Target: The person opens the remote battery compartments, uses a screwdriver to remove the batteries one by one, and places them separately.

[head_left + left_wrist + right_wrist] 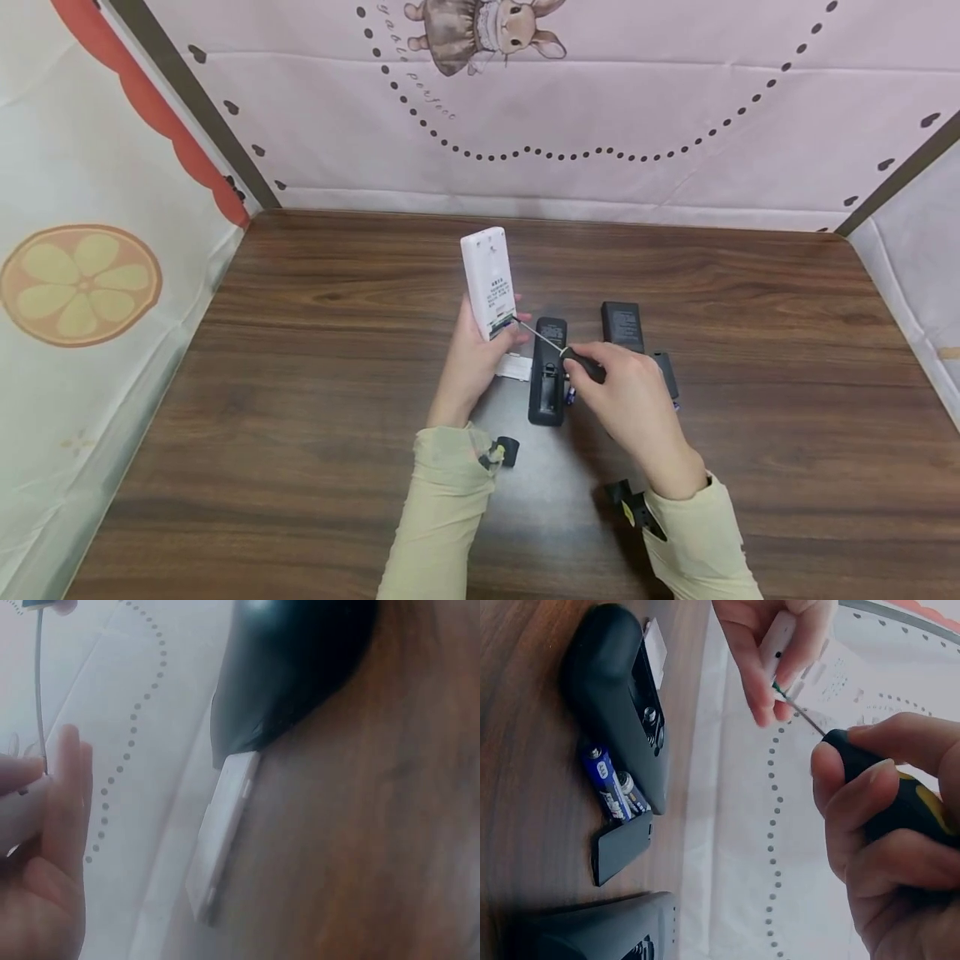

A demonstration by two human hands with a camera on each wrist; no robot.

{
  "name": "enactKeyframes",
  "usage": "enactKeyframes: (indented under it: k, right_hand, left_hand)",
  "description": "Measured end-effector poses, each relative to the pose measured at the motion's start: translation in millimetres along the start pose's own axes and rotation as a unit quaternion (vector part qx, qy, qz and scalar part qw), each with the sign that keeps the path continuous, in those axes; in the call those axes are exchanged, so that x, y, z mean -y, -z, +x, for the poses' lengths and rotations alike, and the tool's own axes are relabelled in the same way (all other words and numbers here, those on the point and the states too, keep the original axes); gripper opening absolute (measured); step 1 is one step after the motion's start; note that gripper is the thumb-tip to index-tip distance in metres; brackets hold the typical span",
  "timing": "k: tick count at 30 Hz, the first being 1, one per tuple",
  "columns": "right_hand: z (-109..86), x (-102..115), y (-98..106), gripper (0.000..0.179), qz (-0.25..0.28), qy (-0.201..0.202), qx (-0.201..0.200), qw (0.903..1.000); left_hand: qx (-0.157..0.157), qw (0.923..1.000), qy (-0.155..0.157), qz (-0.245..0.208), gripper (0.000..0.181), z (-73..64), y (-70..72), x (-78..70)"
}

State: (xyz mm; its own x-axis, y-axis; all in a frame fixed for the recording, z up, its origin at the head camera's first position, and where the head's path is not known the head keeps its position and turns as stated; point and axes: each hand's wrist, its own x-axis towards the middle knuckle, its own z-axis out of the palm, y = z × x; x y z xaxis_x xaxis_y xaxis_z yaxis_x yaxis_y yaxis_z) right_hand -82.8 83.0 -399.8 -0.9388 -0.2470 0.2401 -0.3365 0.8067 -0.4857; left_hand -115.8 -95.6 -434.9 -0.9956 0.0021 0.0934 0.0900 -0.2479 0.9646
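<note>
My left hand grips a white remote control by its lower end, tilted up off the table with its printed back toward the head camera. A screwdriver with a dark green and yellow handle is in my right hand, fingers wrapped around the handle. Its thin shaft reaches to the battery end of the white remote, close to the left fingers. Whether the tip touches a part inside is too small to tell. Below lies a black remote control, back up, with its battery compartment uncovered.
A white battery cover lies left of the black remote. To its right are blue batteries, a dark battery cover and another dark remote. Printed cloth walls stand behind and beside the wooden table.
</note>
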Motion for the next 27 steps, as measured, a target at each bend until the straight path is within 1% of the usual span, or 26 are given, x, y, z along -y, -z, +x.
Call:
enactKeyframes:
  k: [3, 6, 8, 9, 11, 15, 16, 19, 22, 27]
  right_hand:
    - [-1.4, 5.7, -2.2, 0.026, -0.016, 0.016, -0.008, 0.9997]
    - [-0.9, 7.3, -2.4, 0.025, -0.022, 0.025, -0.009, 0.9994]
    - [0.2, 4.1, 0.2, 0.026, -0.015, 0.019, 0.003, 0.9997]
    - [0.7, 1.3, 2.1, 0.026, -0.008, 0.014, 0.013, 0.9998]
    - [1.8, -5.5, 5.9, 0.027, 0.009, 0.001, 0.037, 0.9993]
    - [3.8, -16.6, 10.2, 0.028, 0.041, -0.015, 0.074, 0.9963]
    - [4.4, -18.8, 10.3, 0.028, 0.048, -0.017, 0.080, 0.9955]
    - [5.9, -24.3, 10.7, 0.027, 0.069, -0.025, 0.094, 0.9929]
    - [6.8, -29.1, 11.5, 0.028, 0.091, -0.042, 0.109, 0.9890]
    - [6.5, -35.2, 14.5, 0.036, 0.160, -0.091, 0.145, 0.9721]
  left_hand:
    - [0.003, 0.9999, 0.006, 0.010, 0.063, 0.1, 0.3, 1.2]
    - [0.006, 1.0000, 0.004, 0.004, 0.064, 3.0, 3.5, 9.8]
    - [0.009, 0.9999, 0.005, -0.005, 0.063, 4.1, 5.3, 14.6]
    - [0.011, 0.9999, 0.007, -0.007, 0.060, 6.0, 7.7, 22.9]
    - [0.017, 0.9997, 0.015, -0.009, 0.059, 6.2, 8.8, 26.0]
    - [0.028, 0.9990, 0.032, -0.015, 0.058, 5.0, 9.7, 26.2]
    - [0.029, 0.9988, 0.034, -0.021, 0.059, 3.3, 8.6, 19.6]
    - [0.027, 0.9979, 0.042, -0.041, 0.059, 2.2, 9.8, 15.9]
    - [0.025, 0.9967, 0.046, -0.061, 0.060, 1.4, 11.4, 13.7]
    - [0.023, 0.9931, 0.048, -0.104, 0.057, 0.9, 12.8, 12.8]
